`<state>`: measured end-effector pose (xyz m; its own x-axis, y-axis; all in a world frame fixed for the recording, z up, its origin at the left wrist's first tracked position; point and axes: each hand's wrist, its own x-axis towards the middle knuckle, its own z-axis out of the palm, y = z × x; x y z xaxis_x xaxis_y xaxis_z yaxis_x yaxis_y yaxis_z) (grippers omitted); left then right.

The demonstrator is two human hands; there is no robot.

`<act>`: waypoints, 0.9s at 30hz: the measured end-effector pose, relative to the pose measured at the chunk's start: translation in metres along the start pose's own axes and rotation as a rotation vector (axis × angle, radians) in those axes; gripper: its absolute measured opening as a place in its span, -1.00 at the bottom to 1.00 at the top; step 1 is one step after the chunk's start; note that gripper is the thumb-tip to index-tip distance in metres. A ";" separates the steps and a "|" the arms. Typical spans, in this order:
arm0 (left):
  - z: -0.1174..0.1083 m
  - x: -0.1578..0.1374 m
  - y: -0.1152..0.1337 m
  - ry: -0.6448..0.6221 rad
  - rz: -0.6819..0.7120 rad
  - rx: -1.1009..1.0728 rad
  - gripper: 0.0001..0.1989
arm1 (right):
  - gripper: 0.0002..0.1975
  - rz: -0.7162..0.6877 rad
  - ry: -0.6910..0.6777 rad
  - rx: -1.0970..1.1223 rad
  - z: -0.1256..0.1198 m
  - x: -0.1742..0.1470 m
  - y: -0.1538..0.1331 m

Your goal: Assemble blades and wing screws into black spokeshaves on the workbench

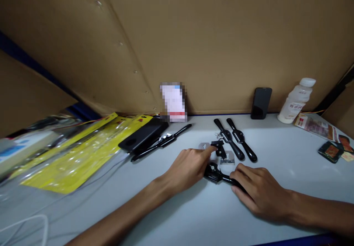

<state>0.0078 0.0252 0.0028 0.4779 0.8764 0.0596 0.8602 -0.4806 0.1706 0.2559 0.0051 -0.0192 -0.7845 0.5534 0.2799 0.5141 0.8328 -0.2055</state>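
Note:
A black two-handled tool body (214,174) lies on the white table (193,216). My right hand (258,192) covers its right handle, fingers curled over it. My left hand (189,167) rests on its left side and reaches with its fingertips to a small black clamp piece (219,147). Next to that piece lie a flat metal blade (227,159), a grey metal plate (204,146) and small screws (218,135). Behind them are two more black tools (235,143) of the same kind side by side.
Yellow packaging bags (83,150) lie at the left, with a black box (143,134) and another black tool (166,141) beside them. A phone (260,103) and a white bottle (296,100) stand by the cardboard wall. Cards (332,151) lie at right.

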 end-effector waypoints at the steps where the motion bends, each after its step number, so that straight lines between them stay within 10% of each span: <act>1: -0.002 0.000 -0.001 -0.006 0.035 -0.071 -0.69 | -0.77 0.014 -0.009 0.000 0.000 0.000 0.001; 10: -0.009 -0.004 -0.003 -0.027 0.337 0.129 -0.66 | -0.88 0.067 -0.066 0.065 -0.003 0.002 0.006; 27: 0.001 -0.013 0.016 -0.020 0.445 0.256 -0.69 | -0.71 0.055 -0.106 -0.034 -0.003 0.003 0.004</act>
<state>0.0163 0.0062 0.0035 0.8089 0.5855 0.0529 0.5874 -0.8013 -0.1132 0.2569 0.0103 -0.0169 -0.7860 0.5949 0.1683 0.5675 0.8022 -0.1855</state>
